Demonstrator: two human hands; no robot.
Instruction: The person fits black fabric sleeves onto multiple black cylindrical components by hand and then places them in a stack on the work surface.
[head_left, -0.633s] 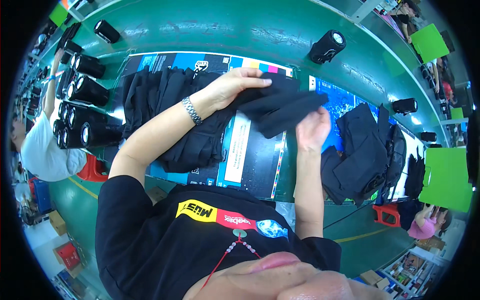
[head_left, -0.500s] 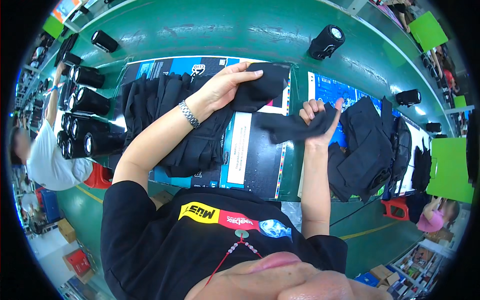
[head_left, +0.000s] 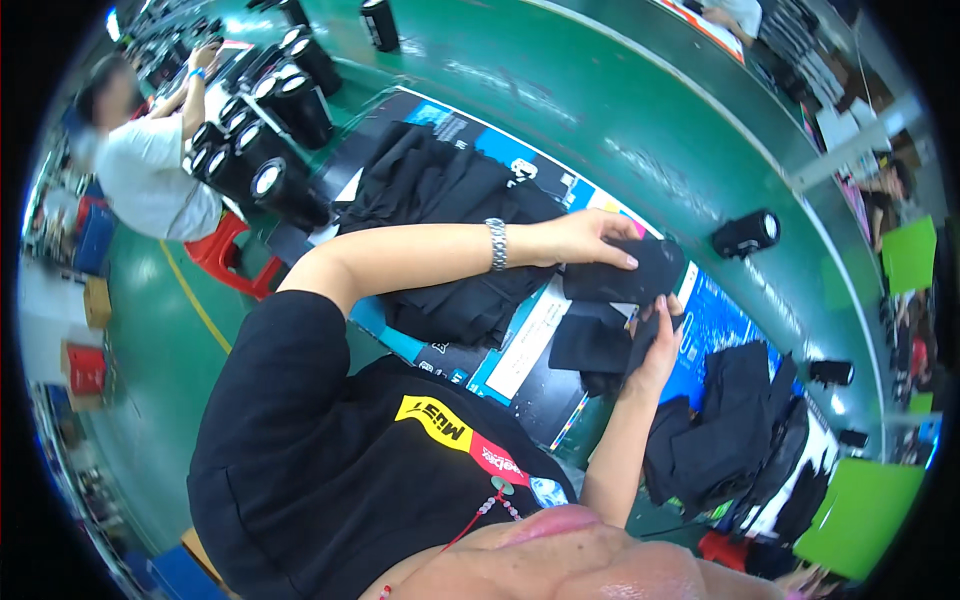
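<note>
My left hand, with a metal-band watch on the wrist, grips a flat black fabric piece between thumb and fingers. Close below it, my right hand has its fingers closed on another black fabric piece, which hangs toward the left. The right fingertips are at the lower right edge of the upper piece; whether they pinch it too, I cannot tell. Under my left forearm lies a layered stack of black fabric pieces. A looser heap of black fabric lies to the right of my right forearm.
Printed cardboard sheets cover part of the green bench. Black cylindrical speakers stand grouped at the left, and a single speaker lies beyond my hands. A co-worker in a white shirt sits at the far left.
My hands have come together; earlier they were apart, each with black fabric. The view has turned, so the stacks and speakers appear shifted.
</note>
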